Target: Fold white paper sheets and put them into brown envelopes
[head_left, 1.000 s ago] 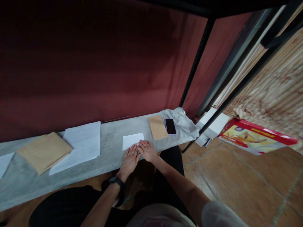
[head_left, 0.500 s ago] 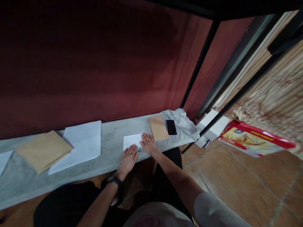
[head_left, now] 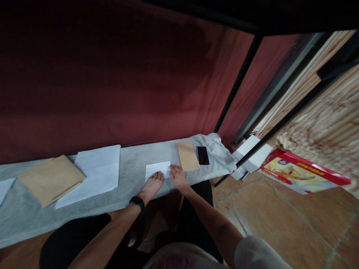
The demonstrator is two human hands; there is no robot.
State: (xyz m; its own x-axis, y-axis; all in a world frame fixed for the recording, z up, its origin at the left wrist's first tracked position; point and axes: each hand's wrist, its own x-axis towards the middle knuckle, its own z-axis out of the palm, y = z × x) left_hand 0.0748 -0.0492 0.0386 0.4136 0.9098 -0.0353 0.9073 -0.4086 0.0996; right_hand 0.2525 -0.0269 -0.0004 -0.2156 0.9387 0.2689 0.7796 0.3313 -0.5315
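A small white folded sheet of paper [head_left: 157, 167] lies on the grey cloth of the narrow table. My left hand [head_left: 153, 185] rests on its near edge, fingers a little bent and pressing down on the paper. At the paper's right edge, my right hand [head_left: 178, 177] lies with its fingers stretched out, the tips touching the edge. Part of the paper's near side is hidden under the left hand. Just right of my right hand is a stack of small brown paper [head_left: 188, 156], and a phone [head_left: 202, 155] with a dark screen lies beyond it.
Left along the table [head_left: 131, 164] lie large white sheets [head_left: 99, 168], larger brown paper [head_left: 53, 177] and another white sheet [head_left: 5, 188]. A black frame post [head_left: 237, 84] rises at the right end. White boxes [head_left: 254, 153] and a red-and-yellow box [head_left: 301, 170] stand on the tiled floor.
My left fingers have bent more over the near edge of the paper. My right hand has slid off the paper's top to its right edge. The view has tilted slightly.
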